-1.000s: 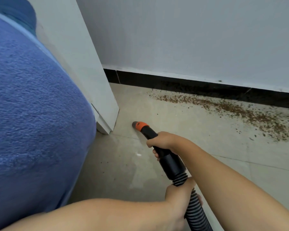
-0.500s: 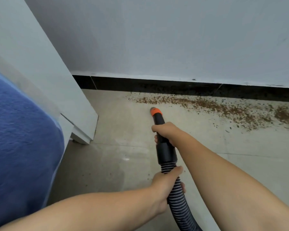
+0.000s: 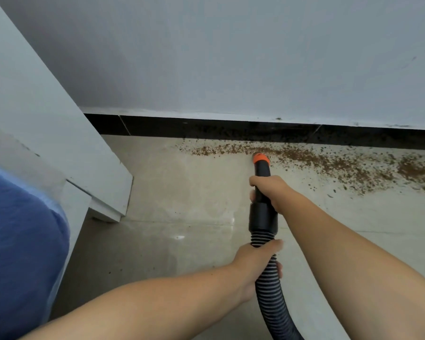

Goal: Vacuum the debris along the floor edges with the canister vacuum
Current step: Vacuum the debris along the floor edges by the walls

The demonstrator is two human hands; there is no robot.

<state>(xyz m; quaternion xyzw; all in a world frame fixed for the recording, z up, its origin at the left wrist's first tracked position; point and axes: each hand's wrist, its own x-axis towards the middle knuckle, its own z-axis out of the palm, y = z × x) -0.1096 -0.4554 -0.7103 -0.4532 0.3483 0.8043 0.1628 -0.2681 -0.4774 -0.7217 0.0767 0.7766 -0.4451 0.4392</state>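
The right hand (image 3: 270, 192), wrapped around the black plastic nozzle with an orange tip (image 3: 261, 168), has pushed it forward into the brown crumb debris (image 3: 329, 163); the left hand (image 3: 258, 263) still grips the ribbed black hose (image 3: 270, 290).

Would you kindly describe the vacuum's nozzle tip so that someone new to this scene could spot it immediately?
Find the black baseboard under the pale wall, with the band of brown debris on the floor tiles beside it. A black vacuum tube, gripped by both hands, points into that band. The nozzle tip is its bright orange end, the only orange thing here.
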